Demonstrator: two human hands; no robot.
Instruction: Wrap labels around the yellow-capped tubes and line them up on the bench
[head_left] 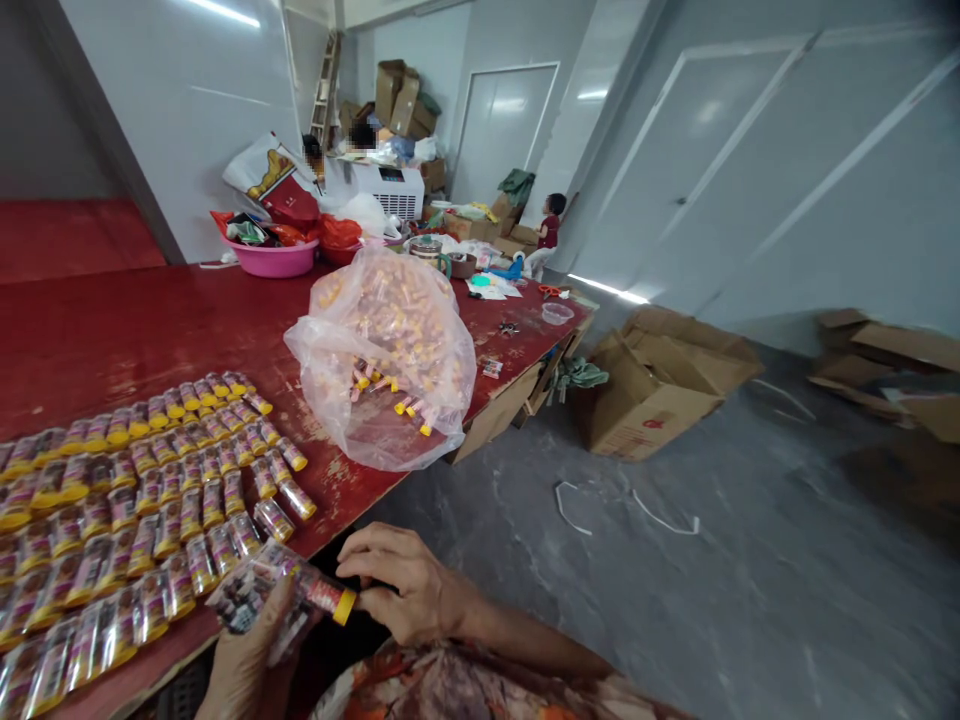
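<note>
My left hand (pixel 251 650) is closed round a clear plastic packet (pixel 244 595) with small dark printed pieces showing inside. A clear candy tube with a yellow cap (pixel 326 592) lies at the packet's right end, its cap pointing right. Beside that cap is my right hand (pixel 409 580), fingers bent and apart, with a gap between thumb and forefinger; whether the thumb touches the cap is unclear. Rows of similar yellow-capped tubes (pixel 150 545) cover the left of the red table (pixel 247 310). Beyond my hands sits a large clear plastic bag (pixel 390 340) full of more tubes.
A pink basin (pixel 276 258) holding packages stands at the back. Scissors (pixel 551 291) and a clear shallow tub (pixel 557 314) lie near the far right corner. An open cardboard box (pixel 652 385) is on the floor at right. Several people are in the background.
</note>
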